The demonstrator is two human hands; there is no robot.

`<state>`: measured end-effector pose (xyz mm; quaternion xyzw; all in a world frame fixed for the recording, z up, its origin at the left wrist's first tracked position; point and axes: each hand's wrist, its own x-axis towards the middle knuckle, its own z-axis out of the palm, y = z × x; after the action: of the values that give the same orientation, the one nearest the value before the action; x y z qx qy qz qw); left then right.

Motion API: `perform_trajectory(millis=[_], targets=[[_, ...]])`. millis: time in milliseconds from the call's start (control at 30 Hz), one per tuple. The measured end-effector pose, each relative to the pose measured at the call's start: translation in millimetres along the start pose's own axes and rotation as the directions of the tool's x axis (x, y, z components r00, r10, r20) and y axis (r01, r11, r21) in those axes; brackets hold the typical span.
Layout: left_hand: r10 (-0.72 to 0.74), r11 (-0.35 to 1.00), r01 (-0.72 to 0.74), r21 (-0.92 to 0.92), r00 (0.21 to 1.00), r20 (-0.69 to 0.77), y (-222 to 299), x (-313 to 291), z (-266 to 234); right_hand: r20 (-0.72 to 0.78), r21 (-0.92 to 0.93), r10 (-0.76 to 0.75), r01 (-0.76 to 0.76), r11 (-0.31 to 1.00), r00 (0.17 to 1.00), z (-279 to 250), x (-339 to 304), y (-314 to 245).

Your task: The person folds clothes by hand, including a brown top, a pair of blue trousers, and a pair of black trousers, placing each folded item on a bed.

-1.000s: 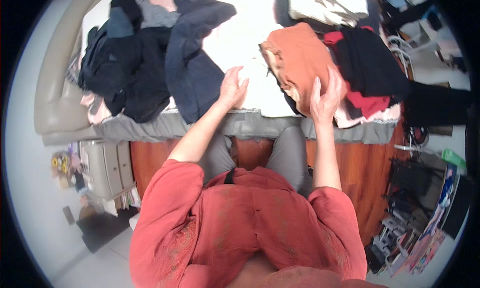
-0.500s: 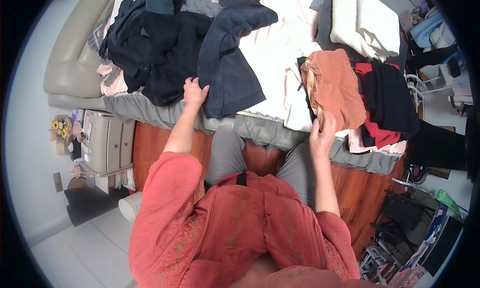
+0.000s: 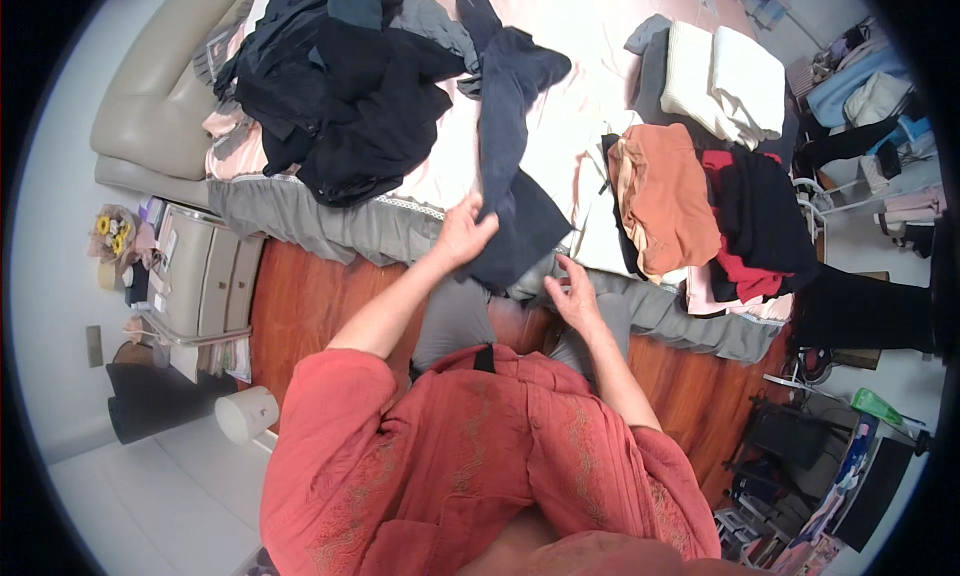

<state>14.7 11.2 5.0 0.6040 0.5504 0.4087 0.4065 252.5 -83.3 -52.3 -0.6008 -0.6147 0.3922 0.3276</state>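
A long dark blue-grey garment (image 3: 512, 221) lies across the bed, its near end reaching over the front edge; its exact kind is unclear. My left hand (image 3: 467, 234) grips its left edge, with the thumb on top and the fingertips partly hidden. Just right of the near end, my right hand (image 3: 574, 296) holds nothing, its fingers bent and apart. Left of the garment sits a loose heap of black clothes (image 3: 340, 106). To the right are a folded rust-orange garment (image 3: 668, 201) and a stack of black and red clothes (image 3: 765, 216).
Folded cream knitwear (image 3: 690, 76) and a white folded piece (image 3: 748, 81) lie farther back on the bed. A grey ruffled skirt (image 3: 300, 216) edges the bed. A bedside cabinet (image 3: 205, 271) stands at left, and a loaded clothes rack (image 3: 850, 186) at right.
My left hand has moved right, drawing the dark blue-grey garment away from the black heap and toward me. My right hand has left the rust-orange garment and come left, near the dark one.
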Motion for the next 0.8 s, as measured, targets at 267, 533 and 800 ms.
perform_trajectory(millis=[267, 533, 800], targets=[[0.041, 0.996, -0.018, -0.09, 0.963, 0.268, 4, -65, 36, 0.201, -0.146, -0.092, 0.123, 0.982, 0.975, 28, -29, -37], [0.14, 0.977, -0.095, -0.19, 0.961, 0.238, 26, -68, 14, 0.131, 0.635, 0.26, -0.282, 0.719, 0.957, 7, -8, -56], [-0.146, 0.833, 0.306, -0.461, 0.925, 0.35, 22, -97, -20, 0.299, 0.911, 0.109, -0.317, 0.262, 0.948, -22, 3, -102]])
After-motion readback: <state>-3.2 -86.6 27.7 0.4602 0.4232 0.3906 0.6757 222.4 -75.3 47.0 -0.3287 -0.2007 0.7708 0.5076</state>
